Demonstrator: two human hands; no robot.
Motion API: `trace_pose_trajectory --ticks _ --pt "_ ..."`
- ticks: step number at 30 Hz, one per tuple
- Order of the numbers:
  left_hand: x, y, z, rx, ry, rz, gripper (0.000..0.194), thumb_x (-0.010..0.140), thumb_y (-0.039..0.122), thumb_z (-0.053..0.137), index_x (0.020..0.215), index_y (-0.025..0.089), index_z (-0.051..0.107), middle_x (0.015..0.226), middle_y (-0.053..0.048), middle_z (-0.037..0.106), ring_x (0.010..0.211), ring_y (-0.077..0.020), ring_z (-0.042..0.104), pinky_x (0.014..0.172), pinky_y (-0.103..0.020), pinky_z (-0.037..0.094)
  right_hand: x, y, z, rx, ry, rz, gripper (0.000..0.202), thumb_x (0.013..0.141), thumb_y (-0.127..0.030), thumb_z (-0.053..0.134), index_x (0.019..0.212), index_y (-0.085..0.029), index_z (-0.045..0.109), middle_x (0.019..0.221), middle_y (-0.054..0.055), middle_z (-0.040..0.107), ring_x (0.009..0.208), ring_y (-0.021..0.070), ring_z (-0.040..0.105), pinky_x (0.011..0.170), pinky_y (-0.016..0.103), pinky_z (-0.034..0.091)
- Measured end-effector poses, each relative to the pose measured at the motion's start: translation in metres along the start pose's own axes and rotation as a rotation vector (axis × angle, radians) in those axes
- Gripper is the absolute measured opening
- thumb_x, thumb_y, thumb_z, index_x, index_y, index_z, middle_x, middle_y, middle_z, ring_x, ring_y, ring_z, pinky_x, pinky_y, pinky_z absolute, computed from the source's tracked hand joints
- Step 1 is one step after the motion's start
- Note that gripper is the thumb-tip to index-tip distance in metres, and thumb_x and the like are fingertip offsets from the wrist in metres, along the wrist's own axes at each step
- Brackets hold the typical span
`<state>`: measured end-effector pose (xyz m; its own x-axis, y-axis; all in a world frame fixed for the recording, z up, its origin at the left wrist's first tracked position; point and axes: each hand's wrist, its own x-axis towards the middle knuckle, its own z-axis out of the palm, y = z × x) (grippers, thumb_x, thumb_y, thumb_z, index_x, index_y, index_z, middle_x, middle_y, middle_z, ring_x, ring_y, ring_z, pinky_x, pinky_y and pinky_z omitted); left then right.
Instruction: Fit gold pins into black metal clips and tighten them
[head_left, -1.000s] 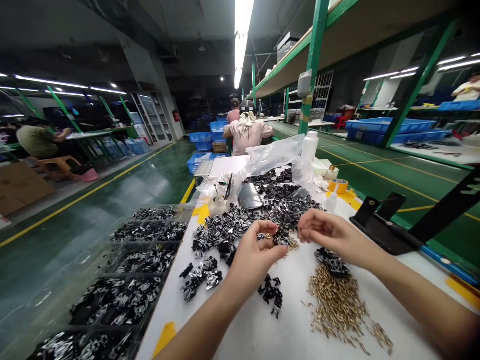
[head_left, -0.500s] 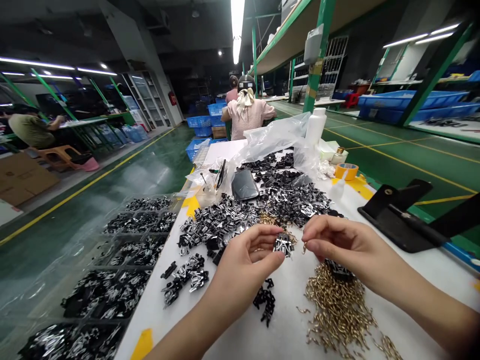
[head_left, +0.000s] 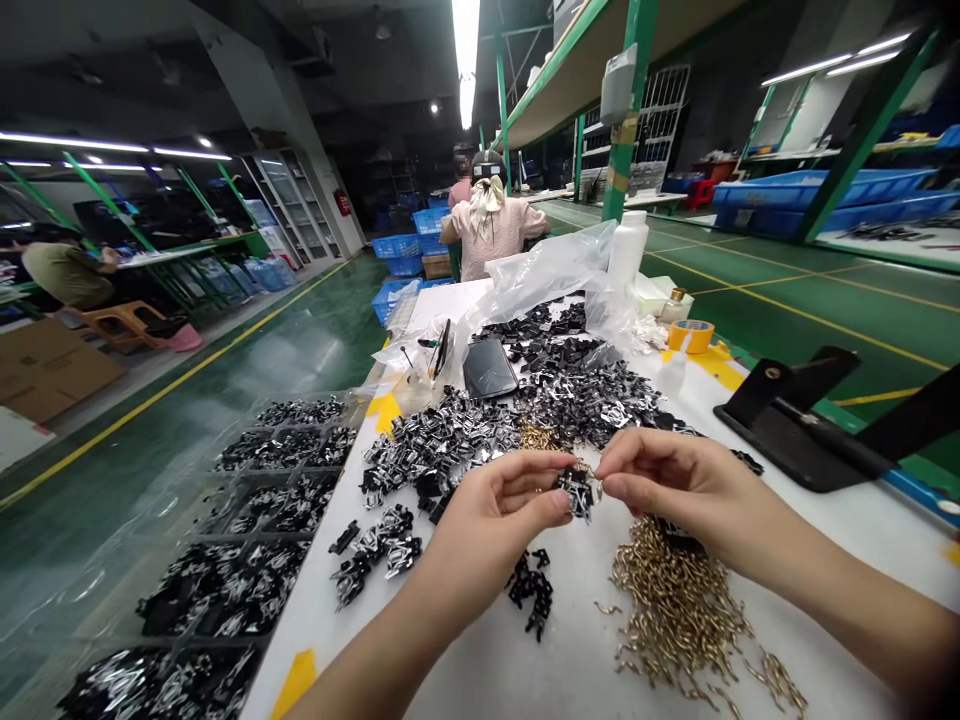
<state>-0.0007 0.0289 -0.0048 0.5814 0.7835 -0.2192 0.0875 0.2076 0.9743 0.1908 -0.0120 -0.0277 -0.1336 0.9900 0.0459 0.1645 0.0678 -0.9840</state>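
Note:
My left hand [head_left: 504,520] pinches a small black and silver clip part [head_left: 577,492] between thumb and fingertips. Just right of it, my right hand [head_left: 660,480] is closed on a small brass hook [head_left: 598,488], held at the edge of the clip part; whether the two touch is too small to tell. Below my right hand lies a pile of brass hooks [head_left: 675,610] on the white table [head_left: 577,660]. A few black pieces [head_left: 534,592] lie under my left hand. Behind both hands spreads a large heap of black and silver parts [head_left: 450,440].
A dark phone [head_left: 489,369] lies on the heap. Beyond are a plastic bag [head_left: 555,265], white bottle [head_left: 628,250] and orange tape roll [head_left: 691,337]. A black metal tool [head_left: 810,430] stands right. Compartment trays of parts [head_left: 225,590] are left. A person [head_left: 495,235] sits ahead.
My right hand has moved left, bringing the brass hook close against the clip part. My left hand still pinches the clip part, slightly farther right. The view has shifted a little.

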Motion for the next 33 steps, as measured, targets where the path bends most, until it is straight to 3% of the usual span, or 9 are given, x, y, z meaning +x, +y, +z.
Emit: trace_pose_trajectory --ticks 5,9,16,19,23,27,33 --pt "0.0 -0.001 0.0 0.044 -0.022 -0.008 0.03 0.076 0.022 0.064 0.106 0.017 0.062 0.093 -0.006 0.065 0.087 -0.0167 0.061 0.08 -0.029 0.05 -0.003 -0.002 0.003 -0.114 0.028 -0.062 0.016 0.083 -0.038 0.055 0.087 -0.023 0.06 0.077 0.001 0.055 0.065 0.0115 0.047 0.055 0.024 0.037" --pt "-0.001 -0.002 0.001 0.129 0.002 0.019 0.031 0.074 0.021 0.065 0.105 0.017 0.063 0.096 -0.007 0.066 0.089 -0.0178 0.059 0.081 -0.029 0.047 -0.005 -0.005 0.007 -0.355 0.105 -0.279 0.009 0.087 -0.027 0.05 0.088 -0.024 0.059 0.084 0.002 0.057 0.077 0.014 0.053 0.067 0.027 0.042" --pt "-0.003 0.001 0.001 0.123 0.039 -0.008 0.032 0.072 0.023 0.066 0.103 0.015 0.063 0.085 -0.005 0.066 0.08 -0.0165 0.059 0.077 -0.03 0.046 -0.009 -0.004 0.01 -0.586 0.087 -0.588 0.02 0.088 -0.01 0.043 0.098 -0.021 0.056 0.09 0.006 0.056 0.08 0.0144 0.053 0.067 0.029 0.044" --pt "-0.003 0.002 0.002 0.13 0.044 0.005 0.03 0.073 0.023 0.066 0.102 0.015 0.062 0.082 -0.004 0.064 0.078 -0.0148 0.058 0.075 -0.029 0.046 -0.008 -0.005 0.01 -0.55 0.063 -0.536 0.018 0.088 -0.011 0.044 0.096 -0.021 0.057 0.089 0.004 0.055 0.08 0.0132 0.053 0.067 0.027 0.043" --pt "-0.005 0.003 0.005 0.198 0.078 0.071 0.028 0.074 0.023 0.064 0.101 0.014 0.062 0.084 -0.005 0.064 0.077 -0.0152 0.058 0.073 -0.028 0.048 -0.005 -0.009 0.009 -0.379 0.055 -0.293 0.011 0.089 -0.022 0.048 0.086 -0.023 0.058 0.084 0.001 0.054 0.079 0.0123 0.052 0.068 0.026 0.041" --pt "-0.007 0.001 0.007 0.339 0.148 0.184 0.025 0.075 0.022 0.063 0.098 0.016 0.064 0.083 -0.004 0.066 0.074 -0.0145 0.06 0.071 -0.027 0.05 -0.004 -0.012 0.008 -0.241 0.056 -0.104 0.012 0.086 -0.033 0.052 0.082 -0.023 0.056 0.08 0.0 0.051 0.07 0.0115 0.048 0.06 0.025 0.039" --pt "-0.008 -0.006 0.008 0.41 0.164 0.291 0.023 0.075 0.021 0.064 0.097 0.016 0.064 0.086 -0.003 0.067 0.074 -0.0131 0.062 0.07 -0.024 0.052 -0.005 -0.012 0.009 -0.247 0.041 -0.112 0.013 0.087 -0.031 0.05 0.083 -0.022 0.057 0.082 0.001 0.053 0.075 0.0127 0.049 0.065 0.026 0.038"
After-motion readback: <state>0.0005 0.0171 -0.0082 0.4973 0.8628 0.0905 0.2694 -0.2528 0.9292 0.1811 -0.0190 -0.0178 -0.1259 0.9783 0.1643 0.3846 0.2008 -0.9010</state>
